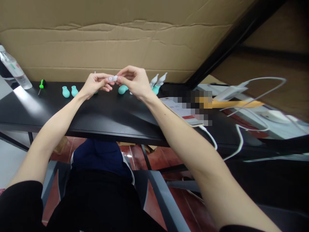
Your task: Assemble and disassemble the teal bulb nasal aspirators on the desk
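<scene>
Above the black table [106, 119], my left hand [96, 84] pinches a small translucent white piece [110, 79] between thumb and fingers. My right hand [135, 80] closes on a whitish piece [115, 78] that meets the first one end to end. Whether the two are joined cannot be made out. A teal bulb [123, 89] lies just under my right hand. Two teal bulbs [66, 91] [74, 91] stand left of my left hand. Right of my right hand are clear pointed tips [163, 78] and a teal bulb [156, 89], partly hidden by my wrist.
A water bottle [15, 68] stands at the far left, near a green and black screwdriver [42, 85]. On the right lie a tablet [181, 111] with a white cable [210, 137] and a yellow-orange object [236, 104]. Cardboard [108, 45] rises behind the table.
</scene>
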Available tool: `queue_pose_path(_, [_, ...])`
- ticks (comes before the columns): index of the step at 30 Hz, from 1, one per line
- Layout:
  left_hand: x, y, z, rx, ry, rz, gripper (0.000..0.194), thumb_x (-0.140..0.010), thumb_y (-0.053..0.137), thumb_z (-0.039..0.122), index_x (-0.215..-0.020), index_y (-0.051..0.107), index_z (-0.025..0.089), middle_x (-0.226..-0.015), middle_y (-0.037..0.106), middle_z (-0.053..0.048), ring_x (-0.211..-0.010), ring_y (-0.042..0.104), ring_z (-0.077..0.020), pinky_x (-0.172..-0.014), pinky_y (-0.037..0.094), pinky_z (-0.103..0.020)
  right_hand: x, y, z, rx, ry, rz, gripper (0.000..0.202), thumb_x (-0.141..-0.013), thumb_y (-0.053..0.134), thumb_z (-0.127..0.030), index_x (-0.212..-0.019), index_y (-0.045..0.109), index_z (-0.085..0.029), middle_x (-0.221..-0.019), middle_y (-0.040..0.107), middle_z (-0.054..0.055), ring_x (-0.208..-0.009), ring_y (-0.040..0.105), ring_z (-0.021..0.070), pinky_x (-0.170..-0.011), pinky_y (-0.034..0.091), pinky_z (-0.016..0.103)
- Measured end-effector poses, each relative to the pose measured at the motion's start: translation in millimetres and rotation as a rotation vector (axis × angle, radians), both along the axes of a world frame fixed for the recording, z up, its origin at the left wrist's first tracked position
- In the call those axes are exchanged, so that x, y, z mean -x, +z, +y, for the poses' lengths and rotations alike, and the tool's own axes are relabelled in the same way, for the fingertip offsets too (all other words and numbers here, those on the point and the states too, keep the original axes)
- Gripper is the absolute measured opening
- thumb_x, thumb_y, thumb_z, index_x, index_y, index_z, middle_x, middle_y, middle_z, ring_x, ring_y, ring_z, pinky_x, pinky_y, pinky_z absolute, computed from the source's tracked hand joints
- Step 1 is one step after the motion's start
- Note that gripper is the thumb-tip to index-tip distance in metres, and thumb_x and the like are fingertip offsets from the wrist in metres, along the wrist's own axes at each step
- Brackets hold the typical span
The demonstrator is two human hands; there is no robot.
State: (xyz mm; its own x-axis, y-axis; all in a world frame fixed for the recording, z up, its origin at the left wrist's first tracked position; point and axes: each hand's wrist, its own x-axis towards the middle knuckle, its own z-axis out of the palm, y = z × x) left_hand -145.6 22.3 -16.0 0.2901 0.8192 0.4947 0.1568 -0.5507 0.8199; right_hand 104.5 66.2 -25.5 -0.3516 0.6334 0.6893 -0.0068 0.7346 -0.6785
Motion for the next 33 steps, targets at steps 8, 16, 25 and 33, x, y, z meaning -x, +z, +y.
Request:
queue_pose_path(8, [-7,-2.8,3,0.044,0.0,0.085,0.027,-0.122,0.082,0.037,-0.109,0.08,0.013,-0.088,0.08,0.0,-0.062,0.079,-0.0078,-0.063,0.059,-0.018,5,-8.9,-2,-0.261,-0.258,-0.191,0.011,-0.108,0.086,-0.034,-0.109,0.089,-0.024,-0.103,0.089,0.006,-0.098,0.086,0.0291,-0.103,0.072,0.05])
queue_pose_path(16, [-15,-3.7,1,0.045,0.063,0.104,0.029,-0.12,0.061,0.002,-0.095,0.072,0.014,-0.073,0.069,0.006,-0.045,0.059,-0.0026,-0.05,0.041,-0.017,7,-23.9,1,-0.381,-0.356,-0.277,0.007,-0.107,0.08,-0.025,-0.107,0.087,-0.027,-0.103,0.089,0.006,-0.095,0.082,0.0299,-0.105,0.069,0.055])
queue_pose_path(25, [-16,-7.6,0,0.197,-0.03,-0.042,0.033,-0.125,0.071,0.02,-0.093,0.071,0.014,-0.076,0.072,0.005,-0.049,0.062,-0.0019,-0.055,0.046,-0.016,14,-29.5,-8,-0.352,-0.359,-0.2,0.008,-0.11,0.077,-0.03,-0.105,0.081,-0.026,-0.104,0.089,0.009,-0.098,0.084,0.0313,-0.102,0.07,0.051])
queue_pose_path(33, [8,-10.2,-3,0.226,-0.096,0.232,0.03,-0.114,0.089,0.027,-0.089,0.078,0.013,-0.076,0.079,-0.003,-0.062,0.073,-0.0088,-0.068,0.06,-0.021,35,-44.4,-18,-0.028,-0.24,-0.297,0.021,-0.099,0.078,-0.008,-0.1,0.072,-0.028,-0.092,0.084,0.006,-0.094,0.085,0.0332,-0.107,0.072,0.056])
